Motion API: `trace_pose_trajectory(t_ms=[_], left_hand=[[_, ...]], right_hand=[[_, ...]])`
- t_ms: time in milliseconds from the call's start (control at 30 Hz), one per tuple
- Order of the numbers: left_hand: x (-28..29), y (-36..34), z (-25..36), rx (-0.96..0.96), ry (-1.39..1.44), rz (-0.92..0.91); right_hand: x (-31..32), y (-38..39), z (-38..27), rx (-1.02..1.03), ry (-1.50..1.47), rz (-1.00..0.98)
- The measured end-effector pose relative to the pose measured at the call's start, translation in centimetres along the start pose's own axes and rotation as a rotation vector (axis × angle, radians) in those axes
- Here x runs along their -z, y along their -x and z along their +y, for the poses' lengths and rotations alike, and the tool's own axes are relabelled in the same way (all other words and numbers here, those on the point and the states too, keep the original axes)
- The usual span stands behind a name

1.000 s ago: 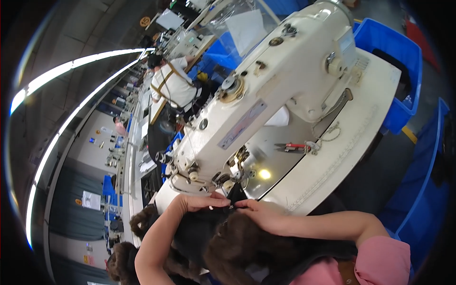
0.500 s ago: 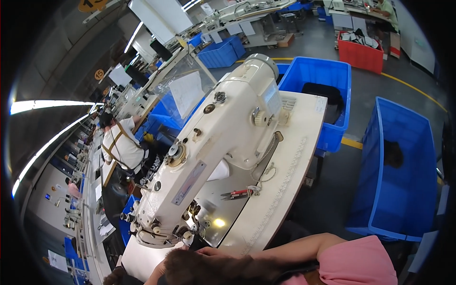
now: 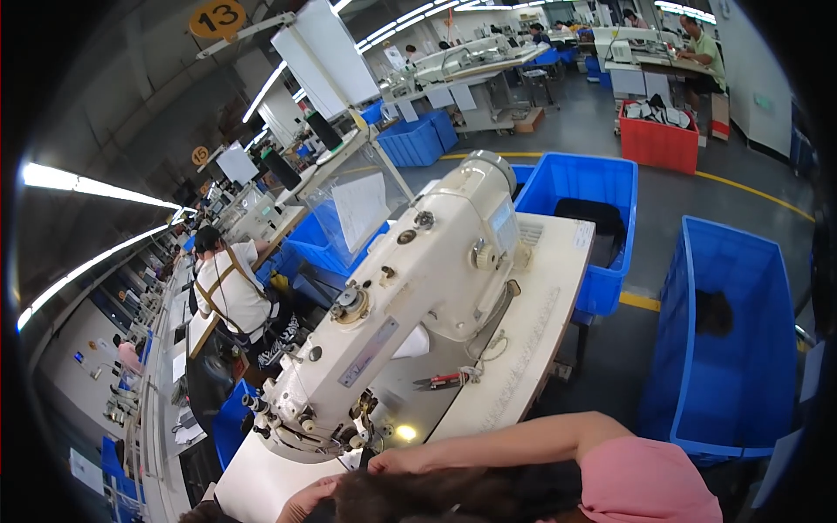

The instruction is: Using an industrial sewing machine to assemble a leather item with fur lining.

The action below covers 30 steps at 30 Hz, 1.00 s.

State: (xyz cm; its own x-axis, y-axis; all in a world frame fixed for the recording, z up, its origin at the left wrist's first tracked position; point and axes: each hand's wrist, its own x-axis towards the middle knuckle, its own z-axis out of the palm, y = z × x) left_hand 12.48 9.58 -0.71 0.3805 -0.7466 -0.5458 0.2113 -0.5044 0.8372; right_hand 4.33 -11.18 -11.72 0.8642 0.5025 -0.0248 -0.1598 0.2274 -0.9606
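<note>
A white industrial sewing machine [image 3: 384, 331] stands before me on a pale table, its needle end low and close to my hands. My right hand [image 3: 394, 460] is closed, its bent fingers at a small dark piece of material [image 3: 367, 456] beside the presser foot. Just left of it, my left hand [image 3: 307, 499] has its fingers pressed together on the near side of the needle. A dark brown, hair-like mass [image 3: 418, 497] covers much of the space below both hands and hides what the left one holds. Red-handled thread snips [image 3: 443, 381] lie on the machine bed, touching neither hand.
Right of the table stand a blue bin [image 3: 623, 174] holding dark material and another large blue bin [image 3: 741, 349]. A red bin [image 3: 658, 144] is farther back. At the left, a person in a white top [image 3: 234, 288] sits at another bench.
The view has tilted up, so the machine and bins sit lower in it. My hands stay close by the needle; the brown mass has shifted right, showing more of my left hand.
</note>
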Motion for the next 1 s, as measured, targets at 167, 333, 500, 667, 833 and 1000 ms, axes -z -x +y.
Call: trace_pose_trajectory(t_ms=[167, 333, 500, 667, 833, 1000], left_hand=[[-0.7, -0.1, 0.8, -0.043, -0.217, -0.013], [-0.2, -0.4, 1.0, -0.056, -0.416, -0.008], [-1.0, -0.6, 1.0, -0.028, -0.613, -0.029], [-5.9, 0.2, 4.1, -0.230, -1.167, 0.397], [-6.4, 1.9, 4.7, -0.450, -1.362, 0.445], [-5.8, 1.8, 4.1, -0.284, -1.297, 0.470]], right_hand=[[3.5, -1.4, -0.9, -0.075, 0.228, -0.210], [2.9, 0.9, -2.7, 0.335, 0.537, -0.266], [1.7, 2.3, -2.2, 0.533, 0.887, -0.070], [-0.4, 3.9, -4.0, 0.464, 1.057, 0.109], [-3.8, 5.0, -2.2, 0.383, 0.304, 0.348], [-1.3, 6.4, -1.7, 0.337, 0.431, 0.064]])
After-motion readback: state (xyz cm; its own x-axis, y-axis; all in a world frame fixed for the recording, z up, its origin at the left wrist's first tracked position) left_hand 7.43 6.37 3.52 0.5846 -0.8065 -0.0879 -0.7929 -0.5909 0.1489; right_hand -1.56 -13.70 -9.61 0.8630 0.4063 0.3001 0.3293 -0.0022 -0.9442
